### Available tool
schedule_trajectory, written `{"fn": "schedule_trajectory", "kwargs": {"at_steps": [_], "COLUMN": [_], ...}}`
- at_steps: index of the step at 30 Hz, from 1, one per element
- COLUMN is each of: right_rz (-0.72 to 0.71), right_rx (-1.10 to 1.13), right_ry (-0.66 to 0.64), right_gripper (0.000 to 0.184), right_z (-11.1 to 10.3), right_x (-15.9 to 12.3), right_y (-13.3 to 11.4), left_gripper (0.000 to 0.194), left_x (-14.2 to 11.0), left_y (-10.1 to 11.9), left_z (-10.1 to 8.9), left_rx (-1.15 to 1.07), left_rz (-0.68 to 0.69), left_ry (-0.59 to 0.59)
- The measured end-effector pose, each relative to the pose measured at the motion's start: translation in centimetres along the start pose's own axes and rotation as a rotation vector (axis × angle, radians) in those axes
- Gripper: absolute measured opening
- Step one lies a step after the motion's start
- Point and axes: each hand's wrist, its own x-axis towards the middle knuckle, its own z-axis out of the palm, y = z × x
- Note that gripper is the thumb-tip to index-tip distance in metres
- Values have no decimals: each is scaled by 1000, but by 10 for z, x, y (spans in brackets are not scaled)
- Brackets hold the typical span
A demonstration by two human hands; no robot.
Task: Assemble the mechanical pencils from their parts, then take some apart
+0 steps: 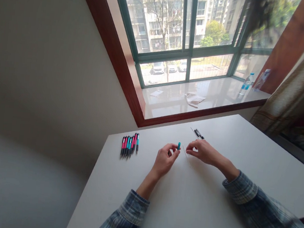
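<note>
My left hand point(165, 159) is closed on a short teal pen barrel point(179, 146), which stands upright between thumb and forefinger. To its right, the thumb and fingertips of my right hand point(200, 151) pinch a thin whitish pen refill point(184, 150). The refill slants just beside the barrel, apart from it. Beyond my right hand, a few black pen parts point(198, 133) lie on the white table point(186, 204), with another thin refill point(192, 129) next to them.
Several pink and teal pens point(129, 145) lie in a row at the table's left side. Behind the table, a windowsill point(166, 104) holds a crumpled cloth point(194, 99), a flat white piece point(156, 93) and a water bottle point(246, 84). A curtain point(288, 81) hangs at the right.
</note>
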Motion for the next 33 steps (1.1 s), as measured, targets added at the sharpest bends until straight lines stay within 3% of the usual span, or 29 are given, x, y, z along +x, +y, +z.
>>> {"fn": "schedule_trajectory", "kwargs": {"at_steps": [6, 11, 21, 33], "right_rz": [34, 22, 17, -13], "right_rx": [439, 606, 541, 465], "right_ry": [240, 233, 142, 153], "right_gripper": [35, 40, 40, 39], "right_z": [-2, -1, 4, 2], "right_x": [6, 8, 8, 7], "right_y": [3, 0, -5, -6], "left_gripper": [20, 19, 16, 17], "left_x": [-5, -5, -6, -5], "left_y": [-2, -1, 5, 4], "left_z": [3, 3, 1, 0], "left_rx": [135, 142, 185, 199], "left_rz": [82, 85, 97, 111], "left_ry": [-8, -17, -40, -25]}}
